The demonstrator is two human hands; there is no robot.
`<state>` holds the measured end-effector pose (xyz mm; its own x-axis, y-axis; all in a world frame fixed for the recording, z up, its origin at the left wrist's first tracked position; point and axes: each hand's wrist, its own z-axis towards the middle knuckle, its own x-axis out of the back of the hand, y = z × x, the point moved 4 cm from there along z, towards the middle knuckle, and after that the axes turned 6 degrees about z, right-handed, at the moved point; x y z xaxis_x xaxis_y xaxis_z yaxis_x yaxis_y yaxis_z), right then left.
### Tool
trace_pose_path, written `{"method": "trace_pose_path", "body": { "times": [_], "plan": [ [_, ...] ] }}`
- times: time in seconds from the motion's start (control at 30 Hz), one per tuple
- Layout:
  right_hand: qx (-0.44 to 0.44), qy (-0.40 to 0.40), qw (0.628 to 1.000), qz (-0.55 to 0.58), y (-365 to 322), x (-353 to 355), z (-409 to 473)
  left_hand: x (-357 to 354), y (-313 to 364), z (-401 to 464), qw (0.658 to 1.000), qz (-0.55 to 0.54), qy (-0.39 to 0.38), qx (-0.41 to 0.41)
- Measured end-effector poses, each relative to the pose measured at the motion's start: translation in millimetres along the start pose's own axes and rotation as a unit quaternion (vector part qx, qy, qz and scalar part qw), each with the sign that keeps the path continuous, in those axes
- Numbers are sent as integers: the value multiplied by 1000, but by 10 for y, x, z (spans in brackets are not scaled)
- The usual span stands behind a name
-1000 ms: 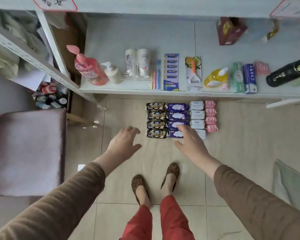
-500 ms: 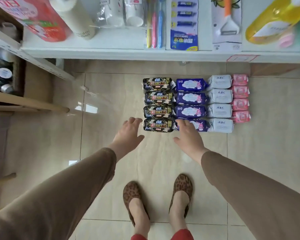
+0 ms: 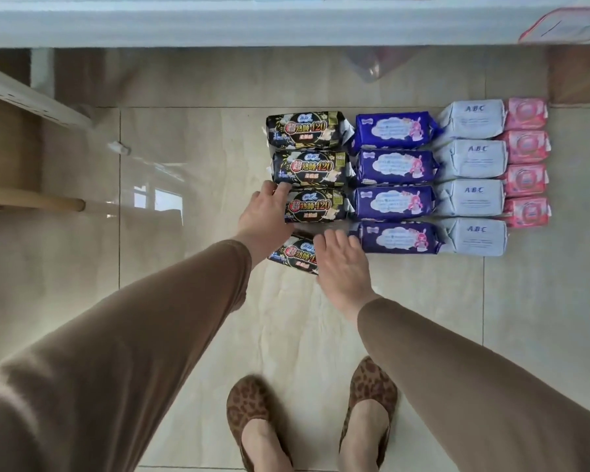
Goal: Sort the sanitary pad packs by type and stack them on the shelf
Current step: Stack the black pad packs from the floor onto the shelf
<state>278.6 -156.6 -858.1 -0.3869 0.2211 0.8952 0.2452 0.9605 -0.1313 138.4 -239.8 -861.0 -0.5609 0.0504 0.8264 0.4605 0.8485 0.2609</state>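
Sanitary pad packs lie in four columns on the tiled floor below the white shelf (image 3: 218, 25): black packs (image 3: 307, 168), purple packs (image 3: 394, 166), pale blue ABC packs (image 3: 472, 158) and small pink packs (image 3: 525, 148). My left hand (image 3: 264, 214) wraps the left end of the third black pack (image 3: 317, 207), fingers over its far edge. My right hand (image 3: 341, 264) lies with straight fingers on the right end of the nearest black pack (image 3: 295, 255), which sits tilted out of the column and partly hidden under both hands.
A slanted white shelf rail (image 3: 31, 97) and a wooden bar (image 3: 31, 199) stand at the left. A red-edged label (image 3: 566, 27) hangs on the shelf front at the right. My feet in leopard-print shoes (image 3: 252, 413) stand on the tiles just behind the packs.
The view has dropped closer to the floor. My left hand moved forward and right onto the third black pack; my right hand shifted left onto the nearest black pack, which has turned askew.
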Motion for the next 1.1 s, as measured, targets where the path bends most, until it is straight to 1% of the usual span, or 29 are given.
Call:
{"method": "trace_pose_path", "body": {
  "times": [0.1,0.2,0.3,0.4,0.47,0.53,0.67,0.77,0.83,0.93,1.0,1.1],
  "plan": [
    [-7,-18,1000,21,-53,-109,-37,-82,51,49,1000,20,2,6],
    [-16,-50,996,75,10,-81,-188,-8,43,-37,1000,15,9,19],
    [-33,-80,979,186,151,185,-483,272,-45,-285,1000,1,0,26],
    [-55,-80,952,290,320,701,-823,773,-114,-659,999,-19,-2,27],
    [-65,-63,935,343,415,1194,-1037,1262,-95,-938,999,-23,4,25],
    [-72,-48,926,368,459,1769,-1231,1848,-43,-1227,999,-33,20,23],
    [-65,-18,908,413,398,3117,-1615,3181,138,-1878,995,-59,78,2],
    [-65,33,887,456,230,4261,-1925,4240,285,-2419,989,-68,127,-18],
    [-61,72,864,495,108,4974,-2138,4905,382,-2779,984,-67,161,-34],
    [-36,111,835,538,-83,5937,-2413,5806,530,-3257,975,-58,204,-73],
    [-15,114,819,563,-173,6447,-2516,6331,639,-3488,966,-43,227,-114],
    [-5,116,802,585,-199,7059,-2584,7028,825,-3666,954,-20,258,-149]
  ]
}}
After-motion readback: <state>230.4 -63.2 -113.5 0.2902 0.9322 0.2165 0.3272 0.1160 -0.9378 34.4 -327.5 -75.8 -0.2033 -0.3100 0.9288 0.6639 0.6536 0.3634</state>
